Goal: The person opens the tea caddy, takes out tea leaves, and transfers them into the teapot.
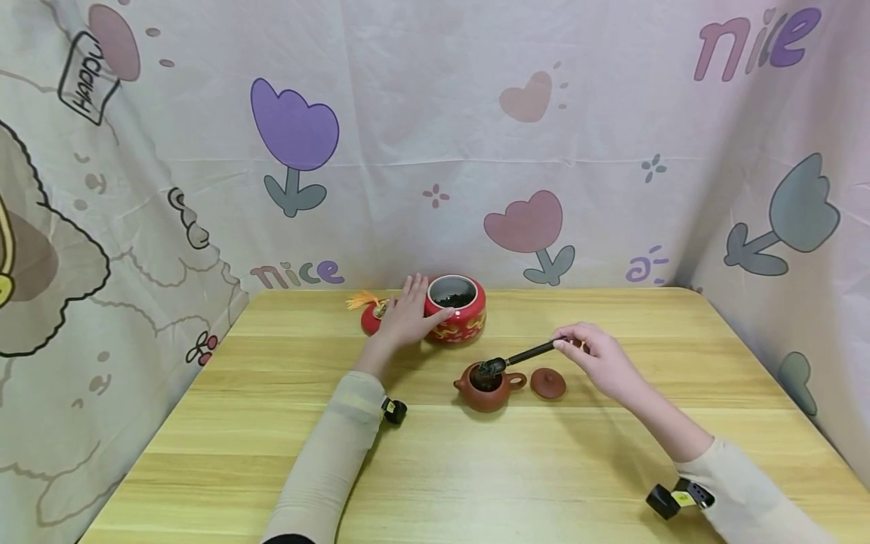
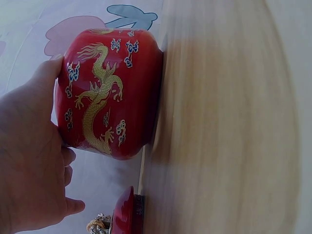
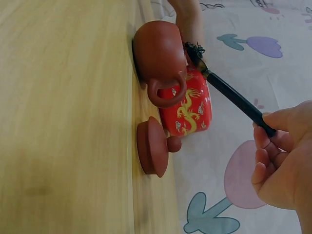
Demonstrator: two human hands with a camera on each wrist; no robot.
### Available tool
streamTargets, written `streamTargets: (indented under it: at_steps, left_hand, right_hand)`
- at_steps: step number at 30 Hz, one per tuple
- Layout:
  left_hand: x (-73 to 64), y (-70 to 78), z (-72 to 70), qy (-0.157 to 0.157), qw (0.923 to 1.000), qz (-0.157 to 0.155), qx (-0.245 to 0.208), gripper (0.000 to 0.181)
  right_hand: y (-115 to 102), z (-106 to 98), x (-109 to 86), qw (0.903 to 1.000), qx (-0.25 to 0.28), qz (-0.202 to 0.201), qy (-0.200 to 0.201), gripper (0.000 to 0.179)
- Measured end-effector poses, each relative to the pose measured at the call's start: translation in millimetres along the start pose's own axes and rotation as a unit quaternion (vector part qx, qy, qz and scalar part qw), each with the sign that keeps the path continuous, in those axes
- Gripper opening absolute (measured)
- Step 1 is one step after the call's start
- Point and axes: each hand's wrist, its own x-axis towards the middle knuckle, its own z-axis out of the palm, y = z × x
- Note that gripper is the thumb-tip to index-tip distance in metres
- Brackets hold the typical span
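My right hand (image 1: 598, 355) pinches the end of a black-handled tea scoop (image 1: 533, 352) between thumb and fingers. The scoop's head, loaded with dark tea leaves (image 3: 195, 50), tilts at the mouth of a small brown clay teapot (image 1: 484, 400). Dark leaves also show inside the pot. Against the side of a red jar (image 1: 457, 330) with gold dragons rests my left hand (image 1: 406, 319), its fingers fairly straight and its thumb along the near rim. The jar stands upright and uncovered, with dark leaves inside.
Just right of the teapot's handle lies its brown lid (image 1: 547, 384), knob up. The jar's red lid (image 1: 371, 319) with an orange tassel sits left of the jar, partly behind my left hand. A printed cloth (image 1: 408, 113) hangs along the wooden table's (image 1: 435, 483) back edge.
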Motion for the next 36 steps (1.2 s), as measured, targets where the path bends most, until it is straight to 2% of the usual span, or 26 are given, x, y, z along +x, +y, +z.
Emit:
streamTargets:
  at_steps: [7,13,19,22,23,28,32,36]
  left_hand:
    - [-0.2,0.6,-0.9,-0.005,1.0,-0.001,-0.002,0.109]
    - [-1.1,0.8,-0.6,-0.004,1.0,-0.003,0.0,0.109]
    - [-0.9,1.4,-0.8,-0.001,1.0,0.0,0.001,0.108]
    - [-0.7,1.5,-0.7,-0.002,1.0,0.001,0.0,0.107]
    - [-0.8,1.5,-0.6,-0.002,1.0,0.0,0.0,0.107]
    - [-0.1,0.8,0.1,-0.004,1.0,-0.001,0.0,0.108]
    - [0.5,-0.1,0.9,-0.003,1.0,0.0,0.0,0.11]
    - [0.5,-0.5,0.7,-0.002,1.0,0.0,-0.002,0.112]
  right_hand:
    - [-5.4,6.3,-4.7,0.9956,-0.034,-0.07,0.053,0.008]
    - [-7.7,11.9,-9.2,0.9839,-0.058,-0.136,0.1,0.013]
    - [-7.3,17.9,-12.6,0.9583,-0.075,-0.235,0.145,0.022]
    - [-6.9,19.7,-13.5,0.9444,-0.086,-0.272,0.163,0.014]
    - [-7.1,20.1,-13.8,0.9413,-0.088,-0.28,0.166,0.012]
    - [-8.2,21.5,-14.1,0.921,-0.102,-0.326,0.188,0.038]
    - [-8.9,21.7,-13.1,0.9037,-0.104,-0.361,0.206,0.034]
    - [-9.5,20.7,-13.2,0.8967,-0.105,-0.376,0.209,0.03]
